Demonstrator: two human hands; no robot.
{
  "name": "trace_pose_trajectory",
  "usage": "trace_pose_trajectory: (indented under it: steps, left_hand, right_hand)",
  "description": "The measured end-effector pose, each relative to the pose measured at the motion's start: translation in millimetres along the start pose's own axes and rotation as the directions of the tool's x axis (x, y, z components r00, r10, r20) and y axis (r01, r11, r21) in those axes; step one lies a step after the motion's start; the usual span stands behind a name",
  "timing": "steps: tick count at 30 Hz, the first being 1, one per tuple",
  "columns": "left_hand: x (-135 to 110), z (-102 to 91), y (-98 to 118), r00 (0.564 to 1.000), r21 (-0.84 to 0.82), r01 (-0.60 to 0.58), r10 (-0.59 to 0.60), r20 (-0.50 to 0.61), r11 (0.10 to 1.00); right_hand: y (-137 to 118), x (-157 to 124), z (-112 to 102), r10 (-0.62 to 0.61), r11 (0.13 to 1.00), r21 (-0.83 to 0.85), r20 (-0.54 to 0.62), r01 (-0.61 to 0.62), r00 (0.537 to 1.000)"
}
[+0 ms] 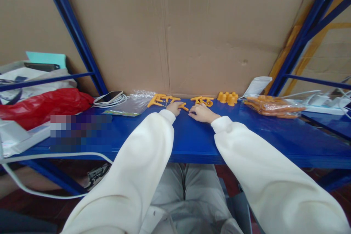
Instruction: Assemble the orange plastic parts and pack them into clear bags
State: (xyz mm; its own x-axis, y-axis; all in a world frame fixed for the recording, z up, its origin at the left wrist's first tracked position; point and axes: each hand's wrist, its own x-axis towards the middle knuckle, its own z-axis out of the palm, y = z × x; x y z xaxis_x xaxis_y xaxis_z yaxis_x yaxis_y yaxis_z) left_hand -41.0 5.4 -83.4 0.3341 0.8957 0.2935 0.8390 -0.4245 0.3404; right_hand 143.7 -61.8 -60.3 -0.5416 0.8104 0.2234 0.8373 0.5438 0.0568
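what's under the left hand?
Part of an orange piece shows at the right edge of the left hand. Anything directly beneath the palm is covered, and I can't tell whether the piece is gripped.

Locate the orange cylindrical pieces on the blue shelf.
In the head view, the orange cylindrical pieces stand right of centre, between the right hand and the bagged orange parts.

Brown cardboard (208,36) backs the blue shelf (194,139).
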Motion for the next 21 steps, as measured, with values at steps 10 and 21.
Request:
trace_pose_trajectory:
  steps: [10, 21]
  left_hand:
    - [-8.8, -12.5, 10.7, 0.995, 0.186, 0.075, -0.085, 0.047, 0.980]
    - [-20.1, -26.9, 31.5, 0.980, 0.194, 0.146, -0.169, 0.109, 0.970]
  right_hand:
    - [-2.4, -1.5, -8.3, -0.015, 0.997, -0.070, -0.012, 0.014, 1.000]
    - [16.8, 1.6, 2.7, -0.002, 1.000, -0.028, -0.167, -0.003, 0.986]
